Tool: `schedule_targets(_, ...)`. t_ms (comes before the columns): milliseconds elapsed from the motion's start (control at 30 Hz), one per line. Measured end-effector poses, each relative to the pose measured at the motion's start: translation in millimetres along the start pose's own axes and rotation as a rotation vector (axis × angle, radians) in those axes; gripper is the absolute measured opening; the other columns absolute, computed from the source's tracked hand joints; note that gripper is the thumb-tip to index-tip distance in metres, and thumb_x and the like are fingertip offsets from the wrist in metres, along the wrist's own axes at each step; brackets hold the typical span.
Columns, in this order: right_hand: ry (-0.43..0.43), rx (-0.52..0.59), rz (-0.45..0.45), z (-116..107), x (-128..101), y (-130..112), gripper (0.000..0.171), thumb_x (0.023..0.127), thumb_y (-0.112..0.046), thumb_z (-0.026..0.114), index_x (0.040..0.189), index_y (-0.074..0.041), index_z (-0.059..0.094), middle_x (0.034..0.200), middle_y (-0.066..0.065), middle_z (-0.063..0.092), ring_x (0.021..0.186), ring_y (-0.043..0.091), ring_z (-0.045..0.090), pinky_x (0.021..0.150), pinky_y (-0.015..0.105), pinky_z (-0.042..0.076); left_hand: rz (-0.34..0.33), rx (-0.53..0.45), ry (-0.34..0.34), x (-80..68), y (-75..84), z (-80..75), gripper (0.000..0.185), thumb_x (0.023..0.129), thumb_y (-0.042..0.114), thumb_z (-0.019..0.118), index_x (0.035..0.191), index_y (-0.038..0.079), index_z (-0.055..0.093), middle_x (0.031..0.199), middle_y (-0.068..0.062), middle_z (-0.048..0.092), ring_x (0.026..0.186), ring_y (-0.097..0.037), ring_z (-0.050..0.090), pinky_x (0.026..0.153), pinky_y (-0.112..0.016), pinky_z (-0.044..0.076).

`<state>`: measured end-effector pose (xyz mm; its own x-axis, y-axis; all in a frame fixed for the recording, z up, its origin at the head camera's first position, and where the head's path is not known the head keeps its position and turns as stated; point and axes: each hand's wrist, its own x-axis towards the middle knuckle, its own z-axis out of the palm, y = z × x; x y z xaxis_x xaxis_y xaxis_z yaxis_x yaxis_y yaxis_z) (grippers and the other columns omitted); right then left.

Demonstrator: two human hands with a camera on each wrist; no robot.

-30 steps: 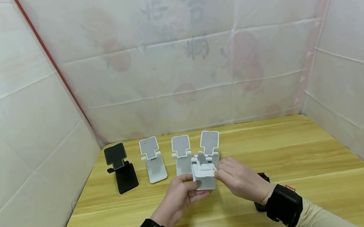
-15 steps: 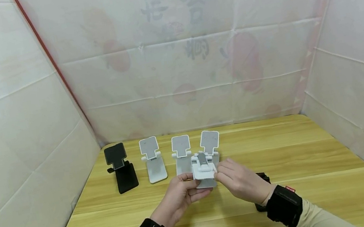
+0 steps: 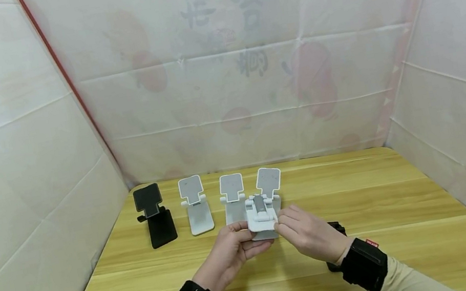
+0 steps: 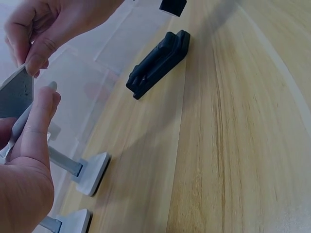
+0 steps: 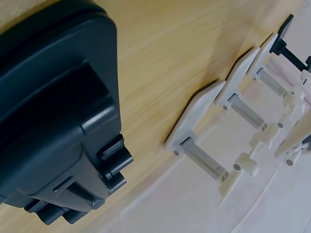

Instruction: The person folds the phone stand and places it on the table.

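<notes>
left hand (image 3: 230, 248): grips base of white folding phone stand (image 3: 261, 219) from the left, thumb on top.
right hand (image 3: 307, 234): pinches stand's right edge.
stand: held just above table (image 3: 417, 232), in front of the row.
change: stand lifted slightly, plate tilted nearer upright over last second; unfolding looks under way.
row: three white stands (image 3: 196, 205), one black stand (image 3: 154, 215), upright.
behind right wrist: folded black stand (image 4: 158, 63), flat.
</notes>
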<state>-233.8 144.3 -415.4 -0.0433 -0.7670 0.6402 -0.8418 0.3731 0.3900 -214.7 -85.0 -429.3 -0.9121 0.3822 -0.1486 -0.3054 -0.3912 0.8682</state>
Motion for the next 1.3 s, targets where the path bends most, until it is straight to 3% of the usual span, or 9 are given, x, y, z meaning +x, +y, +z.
schedule_targets(167,-0.015,-0.04,-0.017,-0.8,-1.4,0.1,0.031,0.108,0.003,0.036,0.097,0.0,0.065,0.091,0.006,0.062,0.088,0.02,0.06,0.07,0.029,0.05,0.001,-0.001,-0.001,0.4,0.5,0.8,0.039,0.1,0.0,0.046,0.135,-0.018,0.049,0.118,-0.032,0.068,0.106,-0.035,0.072,0.094,-0.041,0.06)
schedule_targets(433,-0.039,-0.115,-0.045,-3.8,-2.3,0.5,0.032,0.108,0.003,0.035,0.096,-0.001,0.065,0.091,0.006,0.062,0.088,0.02,0.061,0.071,0.029,0.051,0.008,-0.022,-0.034,-0.3,1.5,1.1,0.057,0.106,0.034,0.052,0.142,-0.01,0.047,0.12,-0.031,0.068,0.106,-0.036,0.072,0.095,-0.043,0.06)
schedule_targets(600,-0.018,-0.094,-0.042,-2.9,-2.4,0.7,0.032,0.108,0.003,0.036,0.096,-0.002,0.065,0.091,0.006,0.062,0.088,0.02,0.061,0.07,0.028,0.05,0.008,-0.007,-0.05,0.0,1.6,0.6,0.059,0.105,0.033,0.058,0.138,-0.014,0.048,0.121,-0.029,0.069,0.107,-0.034,0.072,0.094,-0.04,0.06)
schedule_targets(767,0.03,0.005,-0.006,-1.4,-1.9,0.0,0.031,0.108,0.002,0.037,0.095,-0.002,0.065,0.09,0.004,0.063,0.087,0.019,0.061,0.069,0.028,0.051,0.002,0.002,-0.046,-0.2,1.2,0.0,0.058,0.106,0.033,0.056,0.138,-0.015,0.048,0.121,-0.029,0.068,0.11,-0.036,0.07,0.095,-0.041,0.06)
schedule_targets(900,0.083,0.133,0.08,0.2,-0.4,-0.9,0.025,0.108,-0.008,0.046,0.094,-0.004,0.066,0.089,0.002,0.064,0.085,0.017,0.062,0.072,0.029,0.055,0.014,0.005,-0.042,-0.6,2.0,0.3,0.055,0.106,0.029,0.054,0.138,-0.016,0.047,0.122,-0.03,0.067,0.11,-0.036,0.071,0.096,-0.041,0.059)
schedule_targets(1033,0.121,0.271,0.23,3.1,-1.1,-3.3,0.02,0.107,-0.017,0.054,0.094,-0.007,0.066,0.089,-0.001,0.063,0.081,0.014,0.058,0.073,0.025,0.052,0.023,0.004,-0.041,-1.2,3.9,0.9,0.052,0.107,0.025,0.051,0.138,-0.016,0.046,0.121,-0.03,0.068,0.108,-0.035,0.072,0.096,-0.042,0.059)
schedule_targets(1167,0.143,0.405,0.432,6.0,-3.8,-6.6,0.008,0.101,-0.008,0.064,0.093,-0.01,0.063,0.087,-0.004,0.06,0.078,0.008,0.054,0.069,0.019,0.048,0.025,0.007,-0.049,-1.3,4.7,0.8,0.05,0.108,0.022,0.05,0.138,-0.017,0.045,0.121,-0.031,0.068,0.109,-0.035,0.071,0.097,-0.043,0.059)
schedule_targets(1300,0.122,0.514,0.664,6.4,-4.4,-8.4,0.017,0.093,0.0,0.072,0.091,-0.014,0.063,0.085,-0.009,0.062,0.075,0.004,0.052,0.064,0.024,0.049,0.022,0.009,-0.049,-1.5,4.9,0.4,0.05,0.107,0.021,0.051,0.137,-0.018,0.044,0.121,-0.032,0.067,0.109,-0.036,0.071,0.097,-0.044,0.059)
